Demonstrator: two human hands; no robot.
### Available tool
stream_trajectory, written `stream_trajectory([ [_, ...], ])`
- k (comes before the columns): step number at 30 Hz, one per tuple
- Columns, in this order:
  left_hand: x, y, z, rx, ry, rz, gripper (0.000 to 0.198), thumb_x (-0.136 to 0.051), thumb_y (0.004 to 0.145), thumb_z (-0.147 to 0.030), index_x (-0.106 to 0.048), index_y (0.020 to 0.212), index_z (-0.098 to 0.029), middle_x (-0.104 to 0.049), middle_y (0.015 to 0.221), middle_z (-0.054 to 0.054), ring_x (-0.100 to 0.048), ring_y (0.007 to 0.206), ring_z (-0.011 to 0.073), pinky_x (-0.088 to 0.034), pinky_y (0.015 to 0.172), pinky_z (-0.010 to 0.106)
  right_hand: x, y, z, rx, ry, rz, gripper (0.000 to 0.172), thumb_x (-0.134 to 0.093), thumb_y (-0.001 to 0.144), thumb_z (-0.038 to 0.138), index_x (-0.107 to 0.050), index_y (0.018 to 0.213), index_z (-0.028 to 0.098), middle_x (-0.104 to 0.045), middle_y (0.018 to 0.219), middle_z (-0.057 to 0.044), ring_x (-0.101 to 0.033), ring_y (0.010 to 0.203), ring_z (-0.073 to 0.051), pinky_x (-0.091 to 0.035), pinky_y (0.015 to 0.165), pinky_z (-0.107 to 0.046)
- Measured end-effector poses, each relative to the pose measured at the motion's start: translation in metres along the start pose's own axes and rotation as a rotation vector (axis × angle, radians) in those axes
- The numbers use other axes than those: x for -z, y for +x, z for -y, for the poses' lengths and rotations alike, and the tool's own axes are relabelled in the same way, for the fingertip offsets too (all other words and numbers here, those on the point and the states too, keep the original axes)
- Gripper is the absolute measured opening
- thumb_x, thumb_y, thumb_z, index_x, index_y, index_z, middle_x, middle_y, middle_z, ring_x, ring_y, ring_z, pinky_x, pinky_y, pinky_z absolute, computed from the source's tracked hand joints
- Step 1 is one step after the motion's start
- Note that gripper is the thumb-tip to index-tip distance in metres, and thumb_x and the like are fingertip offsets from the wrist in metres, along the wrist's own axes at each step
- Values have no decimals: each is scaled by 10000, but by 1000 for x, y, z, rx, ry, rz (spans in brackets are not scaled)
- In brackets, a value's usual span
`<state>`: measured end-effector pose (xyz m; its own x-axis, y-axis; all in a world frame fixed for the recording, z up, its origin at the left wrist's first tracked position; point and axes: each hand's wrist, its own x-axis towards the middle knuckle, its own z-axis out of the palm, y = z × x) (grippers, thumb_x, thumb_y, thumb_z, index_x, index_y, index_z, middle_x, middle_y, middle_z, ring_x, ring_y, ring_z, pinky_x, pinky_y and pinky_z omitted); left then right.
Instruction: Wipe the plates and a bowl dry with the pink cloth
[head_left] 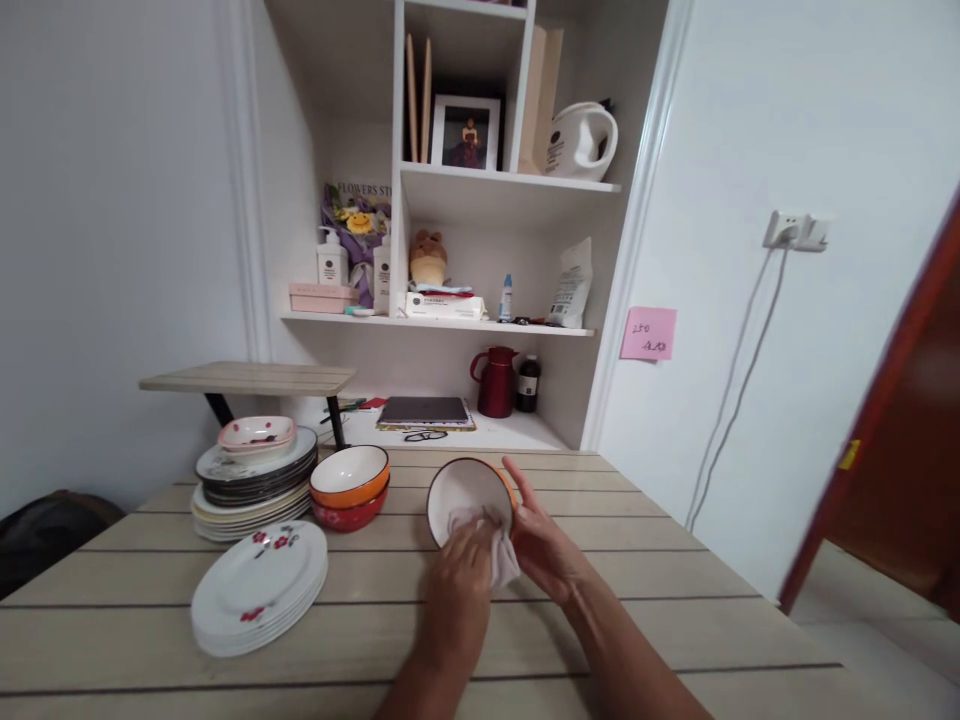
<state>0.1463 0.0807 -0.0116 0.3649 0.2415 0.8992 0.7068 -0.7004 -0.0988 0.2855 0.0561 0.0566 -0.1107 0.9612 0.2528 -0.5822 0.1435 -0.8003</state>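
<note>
A bowl (pixel 455 487), white inside with a dark rim and orange outside, is tilted so that its inside faces me. My right hand (pixel 546 548) grips it from the right side, the index finger stretched up along the outer wall. Bunched in my left hand (pixel 463 568) is a pale pinkish cloth (pixel 505 566), pressed against the bowl's inner wall. Part of the cloth hangs out over the near rim. The left fingertips are partly hidden in the folds.
Left of the bowl stand an orange bowl (pixel 349 485) nested in a red bowl (pixel 351 517), a stack of flowered white plates (pixel 247 590), and a taller plate stack (pixel 255 490) topped by a small dish (pixel 256 433). Behind are a raised board (pixel 247 378) and a red jug (pixel 496 383).
</note>
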Motion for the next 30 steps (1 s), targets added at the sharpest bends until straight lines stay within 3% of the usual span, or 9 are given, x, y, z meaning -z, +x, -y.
stream_trajectory([
  [3,-3,-4,3,68,-14,-12,390,-387,909,-68,-562,1254,-113,-705,1172,119,-660,1089,208,-585,903,379,-17,-1,-12,-22,-42,-16,1002,-850,593,378,-338,1453,330,-671,1186,-66,-656,1020,-280,-443,965,-451],
  [7,-4,-4,3,12,1,-16,444,-375,891,-30,-536,1293,-123,-721,1136,106,-659,1089,212,-582,901,378,-27,0,-19,-3,-122,-117,866,-795,655,376,-382,1413,306,-710,1088,-63,-664,977,-281,-461,932,-450],
  [13,-5,4,2,-203,-13,86,420,-356,915,-42,-567,1265,-137,-711,1172,84,-637,1123,197,-524,967,370,0,4,3,-26,-216,-99,569,-722,692,337,-581,1234,232,-725,982,-50,-658,881,-246,-481,821,-359],
  [18,-4,7,-3,-283,-44,17,334,-376,955,-119,-642,1139,-201,-732,1119,19,-635,1118,200,-447,1054,441,22,-3,33,-114,-360,-25,483,-698,726,331,-624,1193,228,-718,1018,-33,-632,917,-234,-470,774,-325],
  [21,3,7,-6,-282,12,46,331,-412,934,-93,-641,1150,-193,-720,1153,38,-629,1138,211,-461,1048,438,23,-6,39,-143,-364,13,509,-725,736,377,-613,1213,241,-708,1066,-40,-621,988,-248,-460,833,-347],
  [25,8,6,-4,-255,59,68,351,-427,907,-55,-634,1169,-162,-705,1193,58,-638,1136,226,-537,975,400,17,-5,27,-103,-218,18,710,-759,735,406,-460,1374,326,-659,1208,-42,-616,1053,-247,-438,907,-377],
  [28,5,3,3,-89,81,65,398,-412,888,-23,-604,1217,-139,-699,1203,87,-648,1121,229,-579,920,393,9,0,8,-71,-132,25,838,-799,690,388,-394,1422,334,-666,1172,-43,-626,1041,-250,-422,946,-402],
  [30,1,-1,7,32,82,57,405,-402,888,-29,-584,1239,-117,-692,1206,119,-660,1100,235,-597,890,403,0,2,-6,-48,-126,-8,835,-794,694,391,-395,1424,321,-676,1136,-44,-623,1048,-255,-417,962,-416],
])
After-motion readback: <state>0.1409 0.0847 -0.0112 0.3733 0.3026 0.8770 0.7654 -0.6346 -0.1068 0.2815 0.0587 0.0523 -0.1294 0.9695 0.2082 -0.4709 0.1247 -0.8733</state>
